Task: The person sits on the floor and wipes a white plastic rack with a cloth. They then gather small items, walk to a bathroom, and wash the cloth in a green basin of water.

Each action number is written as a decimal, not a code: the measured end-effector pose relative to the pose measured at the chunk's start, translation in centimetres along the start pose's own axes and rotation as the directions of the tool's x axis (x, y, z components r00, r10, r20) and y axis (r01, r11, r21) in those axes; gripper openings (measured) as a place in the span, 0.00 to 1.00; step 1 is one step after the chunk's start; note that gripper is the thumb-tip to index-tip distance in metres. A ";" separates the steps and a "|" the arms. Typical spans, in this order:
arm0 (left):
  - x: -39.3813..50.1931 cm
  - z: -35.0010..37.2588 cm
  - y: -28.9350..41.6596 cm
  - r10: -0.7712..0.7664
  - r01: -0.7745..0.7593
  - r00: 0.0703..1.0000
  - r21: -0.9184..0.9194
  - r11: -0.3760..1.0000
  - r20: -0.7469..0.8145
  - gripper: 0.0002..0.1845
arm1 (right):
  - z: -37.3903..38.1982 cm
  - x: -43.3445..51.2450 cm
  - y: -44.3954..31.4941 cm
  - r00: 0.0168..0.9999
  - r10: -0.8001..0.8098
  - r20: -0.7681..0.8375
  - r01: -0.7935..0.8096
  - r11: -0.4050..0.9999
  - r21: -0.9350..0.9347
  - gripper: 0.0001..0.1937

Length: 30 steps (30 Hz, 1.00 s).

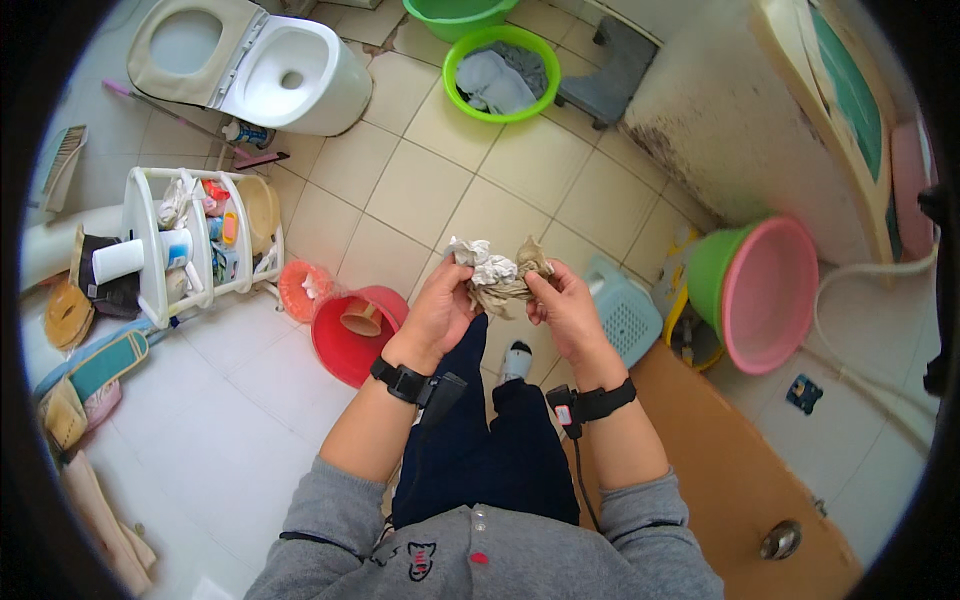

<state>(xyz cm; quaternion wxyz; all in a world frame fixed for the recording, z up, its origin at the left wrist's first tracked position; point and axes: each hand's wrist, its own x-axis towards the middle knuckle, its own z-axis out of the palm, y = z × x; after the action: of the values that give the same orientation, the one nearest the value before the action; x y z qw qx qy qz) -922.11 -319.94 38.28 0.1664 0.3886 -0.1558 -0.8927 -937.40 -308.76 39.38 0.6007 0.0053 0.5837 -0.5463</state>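
Note:
In the head view, my left hand (442, 300) and my right hand (559, 300) are held close together in front of me, above the tiled floor. Between them is a crumpled beige cloth (499, 294), its right end pinched between the thumb and fingers of my right hand. My left hand grips the cloth's left end, together with a crumpled white wad (487, 262) that looks like tissue or thin cloth. Both wrists wear black straps with small devices. The undersides of the cloth and some fingertips are hidden.
A red bucket (322, 337) and white shelf rack (154, 247) stand left. Ahead are a toilet (337, 90) and green basin (555, 67) with grey cloths. At right are a light-blue plastic basket (637, 322), pink basin (772, 300) and brown door (675, 450).

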 end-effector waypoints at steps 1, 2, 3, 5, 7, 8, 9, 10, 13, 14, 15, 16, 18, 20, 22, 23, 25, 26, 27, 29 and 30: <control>1.7 -0.2 1.8 -0.001 0.001 1.000 0.001 1.000 -0.020 0.20 | 0.5 1.9 -1.2 1.000 -0.001 -0.014 0.001 1.000 0.003 0.09; 3.2 -0.8 4.0 -0.003 0.002 0.999 -0.011 1.000 -0.041 0.20 | 1.3 3.7 -2.3 1.000 0.003 -0.031 -0.002 1.000 0.005 0.09; 5.1 -1.3 6.1 0.005 -0.006 0.998 -0.021 1.000 -0.069 0.19 | 2.1 5.8 -3.6 0.998 0.008 -0.054 -0.008 1.000 0.003 0.08; 8.9 -2.0 10.2 0.005 -0.007 0.992 -0.014 1.000 -0.130 0.18 | 3.8 10.2 -6.6 1.000 0.012 -0.027 -0.010 0.996 0.089 0.04; 12.2 -2.9 14.5 -0.001 -0.001 0.990 -0.011 1.000 -0.140 0.17 | 6.0 14.2 -9.3 1.000 0.009 -0.018 -0.006 0.981 0.193 0.04; 13.4 -3.2 16.5 -0.027 0.034 0.977 0.031 0.999 -0.209 0.17 | 7.0 16.0 -10.5 0.999 0.041 0.011 -0.042 0.986 0.159 0.07; 14.9 -3.0 18.5 0.004 -0.004 0.988 -0.001 1.000 -0.155 0.17 | 8.3 18.1 -12.0 0.998 0.006 0.061 -0.018 0.979 0.202 0.07; 16.1 -2.8 20.4 0.000 -0.005 0.986 -0.032 0.999 -0.166 0.17 | 9.5 20.1 -13.2 0.996 -0.012 0.091 -0.009 0.972 0.235 0.07; 19.6 -1.7 26.0 -0.011 -0.008 0.993 -0.164 0.986 -0.118 0.21 | 12.4 25.8 -17.6 0.978 -0.045 0.204 -0.027 0.941 0.336 0.06; 21.1 -1.1 27.6 -0.013 -0.017 0.989 -0.199 0.980 -0.146 0.22 | 13.1 27.4 -19.1 0.965 -0.067 0.253 -0.036 0.925 0.379 0.06; 22.4 -0.7 28.7 0.018 -0.044 0.994 -0.244 0.969 -0.111 0.24 | 13.7 28.7 -20.1 0.975 -0.049 0.215 -0.030 0.936 0.351 0.06; 24.1 -0.1 29.8 0.040 -0.063 0.992 -0.190 0.980 -0.121 0.25 | 14.2 30.3 -21.5 0.981 -0.046 0.188 -0.019 0.945 0.326 0.06; 28.3 0.6 32.0 0.043 -0.082 0.969 -0.148 0.986 -0.244 0.21 | 14.7 34.2 -24.3 0.985 -0.072 0.160 0.041 0.981 0.189 0.08; 33.4 1.2 34.1 0.101 -0.127 0.964 -0.091 0.988 -0.246 0.18 | 14.5 38.3 -27.0 0.995 -0.081 0.053 0.074 0.990 0.116 0.10; 38.0 1.6 35.6 0.104 -0.112 0.956 -0.015 0.994 -0.274 0.15 | 13.8 42.6 -29.3 0.995 -0.083 -0.050 0.085 0.996 0.039 0.13; 39.9 1.8 36.1 0.154 -0.151 0.950 0.034 0.988 -0.272 0.14 | 13.2 44.7 -30.4 0.996 -0.081 -0.042 0.081 0.997 -0.007 0.16; 44.1 2.7 37.0 0.200 -0.174 0.903 0.102 0.979 -0.380 0.12 | 12.2 48.5 -32.2 0.995 -0.089 -0.038 0.085 0.992 -0.095 0.15; 46.1 3.0 37.4 0.233 -0.220 0.893 0.078 0.972 -0.386 0.14 | 11.9 50.4 -32.9 0.995 -0.098 -0.034 0.094 0.990 -0.103 0.15; 47.9 3.2 37.8 0.224 -0.201 0.886 0.098 0.975 -0.407 0.15 | 11.7 52.1 -33.4 0.994 -0.103 -0.030 0.099 0.989 -0.107 0.15; 51.8 3.0 39.4 0.284 -0.246 0.884 0.147 0.958 -0.370 0.17 | 11.8 56.2 -34.1 0.993 -0.118 -0.011 0.115 0.984 -0.137 0.14; 53.6 2.8 40.2 0.243 -0.189 0.899 0.179 0.966 -0.364 0.19 | 11.8 58.0 -34.4 0.993 -0.121 -0.005 0.118 0.978 -0.171 0.15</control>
<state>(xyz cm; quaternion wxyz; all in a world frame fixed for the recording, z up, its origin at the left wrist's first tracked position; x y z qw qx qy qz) -951.51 -377.94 22.07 0.2645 0.5464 -0.2242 -0.7624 -968.16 -367.95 23.83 0.5606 -0.0770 0.6319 -0.5296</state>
